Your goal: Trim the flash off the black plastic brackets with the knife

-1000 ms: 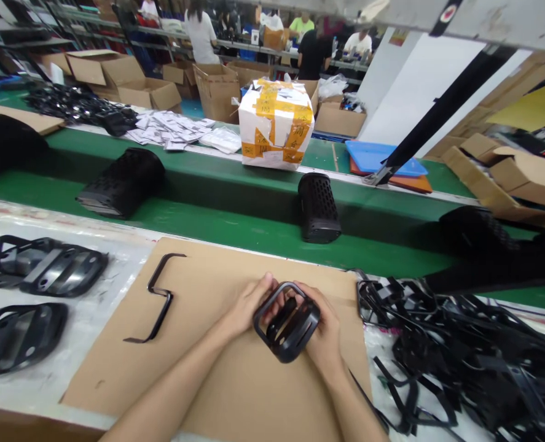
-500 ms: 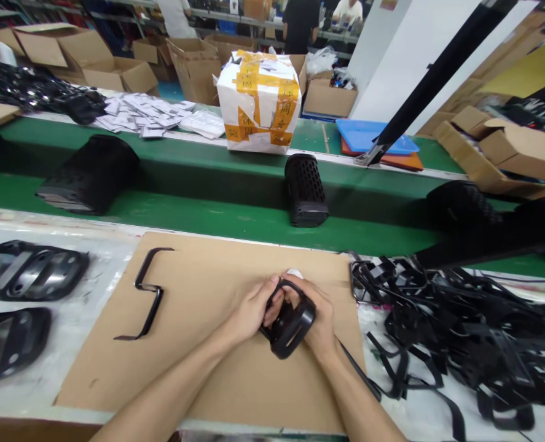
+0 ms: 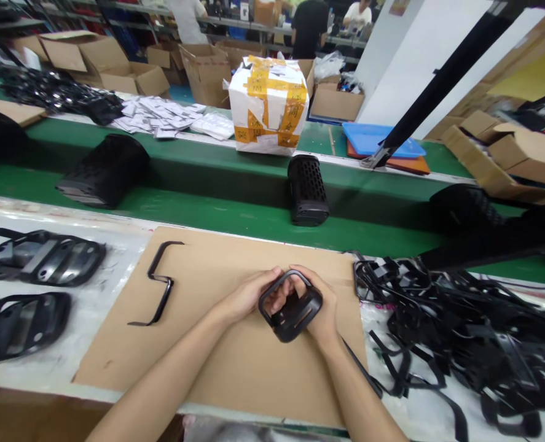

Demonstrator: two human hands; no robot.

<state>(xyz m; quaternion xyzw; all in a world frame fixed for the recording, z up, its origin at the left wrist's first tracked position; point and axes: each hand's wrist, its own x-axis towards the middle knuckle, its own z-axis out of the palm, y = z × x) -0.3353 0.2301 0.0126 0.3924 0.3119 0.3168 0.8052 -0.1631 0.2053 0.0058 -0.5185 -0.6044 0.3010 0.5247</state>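
A black oval frame part is held up over the brown cardboard sheet. My left hand is closed on its left rim, and my right hand wraps round its right side. Some fingertips of both hands show through the opening of the part. On the sheet, left of my hands, lies a thin black bent strip. Another dark strip lies partly behind my right forearm, at the sheet's right edge.
Black frame parts lie at the left, and a heap of black strips at the right. Perforated black housings stand on the green surface. Behind are a taped white box, a slanted black post and people.
The black frame part has turned so that its opening shows wider between my hands. My left hand has shifted slightly on its rim. The whole view has moved a little.
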